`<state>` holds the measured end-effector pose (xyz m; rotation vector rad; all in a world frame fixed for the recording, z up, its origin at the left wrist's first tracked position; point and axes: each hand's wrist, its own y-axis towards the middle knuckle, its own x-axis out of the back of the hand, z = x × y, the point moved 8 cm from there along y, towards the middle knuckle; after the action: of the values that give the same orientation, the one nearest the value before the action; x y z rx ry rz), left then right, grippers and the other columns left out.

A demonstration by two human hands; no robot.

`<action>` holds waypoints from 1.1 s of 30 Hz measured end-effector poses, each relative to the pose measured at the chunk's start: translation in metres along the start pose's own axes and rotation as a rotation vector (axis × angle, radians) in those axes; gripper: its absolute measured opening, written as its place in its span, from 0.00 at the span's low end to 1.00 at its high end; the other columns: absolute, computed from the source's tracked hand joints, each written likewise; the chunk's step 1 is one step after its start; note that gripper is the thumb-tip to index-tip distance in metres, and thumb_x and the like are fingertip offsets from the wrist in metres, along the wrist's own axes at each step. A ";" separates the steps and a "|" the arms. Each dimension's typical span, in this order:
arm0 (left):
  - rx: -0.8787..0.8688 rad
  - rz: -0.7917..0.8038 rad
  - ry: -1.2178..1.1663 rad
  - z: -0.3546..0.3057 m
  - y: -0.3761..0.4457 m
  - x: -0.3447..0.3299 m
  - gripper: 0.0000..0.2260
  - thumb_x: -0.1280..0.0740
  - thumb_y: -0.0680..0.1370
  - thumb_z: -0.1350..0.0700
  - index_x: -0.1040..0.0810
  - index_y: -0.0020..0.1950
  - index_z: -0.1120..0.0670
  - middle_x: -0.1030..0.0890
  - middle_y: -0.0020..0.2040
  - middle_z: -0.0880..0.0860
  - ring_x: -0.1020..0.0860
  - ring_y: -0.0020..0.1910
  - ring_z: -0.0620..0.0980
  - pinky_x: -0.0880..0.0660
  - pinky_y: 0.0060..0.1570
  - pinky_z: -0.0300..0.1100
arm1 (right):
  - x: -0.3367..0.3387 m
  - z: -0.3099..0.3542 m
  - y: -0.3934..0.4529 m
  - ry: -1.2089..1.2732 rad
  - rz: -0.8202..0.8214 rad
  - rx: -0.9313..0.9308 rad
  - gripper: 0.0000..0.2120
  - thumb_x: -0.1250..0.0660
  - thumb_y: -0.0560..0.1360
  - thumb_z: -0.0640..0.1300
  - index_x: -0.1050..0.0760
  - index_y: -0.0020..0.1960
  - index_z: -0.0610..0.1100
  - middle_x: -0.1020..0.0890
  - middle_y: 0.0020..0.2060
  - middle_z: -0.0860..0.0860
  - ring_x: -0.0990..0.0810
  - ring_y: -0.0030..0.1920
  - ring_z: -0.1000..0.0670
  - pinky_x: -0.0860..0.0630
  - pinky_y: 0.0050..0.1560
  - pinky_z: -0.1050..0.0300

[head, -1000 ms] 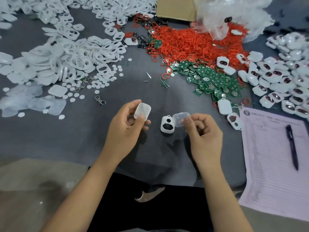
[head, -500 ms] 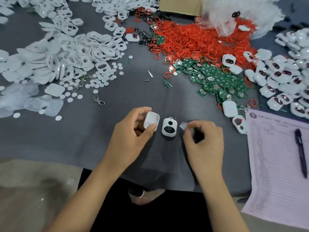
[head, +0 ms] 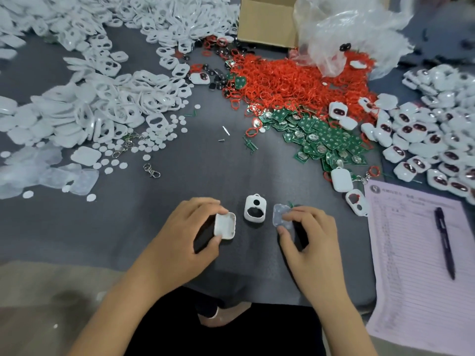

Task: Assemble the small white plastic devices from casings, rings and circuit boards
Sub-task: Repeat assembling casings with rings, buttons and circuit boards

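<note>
Centre stage, on the dark grey mat [head: 77, 227], a white front casing [head: 254, 208] with two cut-outs, lying flat between both hands, long axis running away from the body, loop end at the far side, small round hole beyond the larger opening. Just left of it, a white back casing [head: 225, 225], hollow side up, long axis likewise pointing away, pinched at its near and far edges by the left hand [head: 185, 235], thumb at the near edge, fingers curled over the far one, wrist angled in from the lower left. Just right of the front casing, a translucent clear insert [head: 280, 218], pinched by the right hand [head: 312, 240], thumb at the near end, fingertips on top, forearm coming in from the lower right. Neither hand touching the front casing.

Further out: a heap of red rings [head: 295, 83] at centre top, green circuit boards [head: 323, 140] spilling from its near edge, empty white casings [head: 102, 104] piled to the left, finished white devices [head: 431, 140] massed at the right. Beyond the rings, a cardboard box [head: 264, 24] and a crumpled clear plastic bag [head: 354, 34]. Near right, a pink lined sheet [head: 411, 265] with a dark pen [head: 444, 242] lying on it. Small white discs [head: 144, 147] and a metal clasp [head: 152, 170] scattered left of centre.
</note>
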<state>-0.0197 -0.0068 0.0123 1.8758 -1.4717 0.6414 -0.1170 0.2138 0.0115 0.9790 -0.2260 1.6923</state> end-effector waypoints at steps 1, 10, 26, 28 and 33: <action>-0.013 -0.011 0.003 0.001 -0.001 0.002 0.14 0.27 0.77 0.56 0.19 0.63 0.51 0.24 0.65 0.46 0.27 0.65 0.43 0.37 0.69 0.30 | -0.002 0.000 0.001 -0.019 -0.013 0.016 0.09 0.24 0.74 0.37 0.18 0.51 0.47 0.22 0.55 0.53 0.27 0.57 0.48 0.36 0.63 0.67; 0.004 -0.176 0.094 -0.005 0.018 -0.006 0.07 0.24 0.77 0.57 0.15 0.54 0.51 0.21 0.51 0.47 0.24 0.50 0.53 0.23 0.54 0.53 | -0.005 0.006 0.003 -0.058 -0.046 0.128 0.06 0.26 0.76 0.42 0.18 0.50 0.51 0.20 0.54 0.58 0.27 0.55 0.51 0.31 0.60 0.60; 0.025 -0.166 0.130 -0.002 0.014 -0.005 0.10 0.30 0.79 0.47 0.21 0.60 0.42 0.26 0.55 0.35 0.29 0.55 0.40 0.29 0.56 0.38 | -0.001 0.010 -0.001 -0.083 -0.085 0.109 0.12 0.20 0.71 0.41 0.17 0.50 0.53 0.20 0.53 0.59 0.24 0.54 0.51 0.23 0.54 0.53; 0.004 -0.157 0.130 -0.002 0.014 -0.007 0.10 0.29 0.79 0.47 0.21 0.60 0.41 0.26 0.54 0.35 0.28 0.55 0.39 0.29 0.56 0.36 | -0.001 0.010 0.000 -0.106 -0.107 0.115 0.13 0.19 0.69 0.41 0.17 0.49 0.53 0.21 0.53 0.61 0.24 0.54 0.52 0.24 0.54 0.55; -0.044 -0.190 0.127 -0.005 0.018 -0.007 0.16 0.18 0.70 0.55 0.16 0.55 0.44 0.21 0.51 0.35 0.28 0.50 0.37 0.29 0.51 0.34 | 0.000 0.009 0.002 -0.122 -0.207 0.198 0.08 0.21 0.68 0.44 0.16 0.44 0.53 0.19 0.50 0.60 0.25 0.52 0.55 0.26 0.52 0.58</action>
<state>-0.0387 -0.0012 0.0141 1.8766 -1.2015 0.6200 -0.1150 0.2079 0.0178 1.2114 -0.0348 1.4871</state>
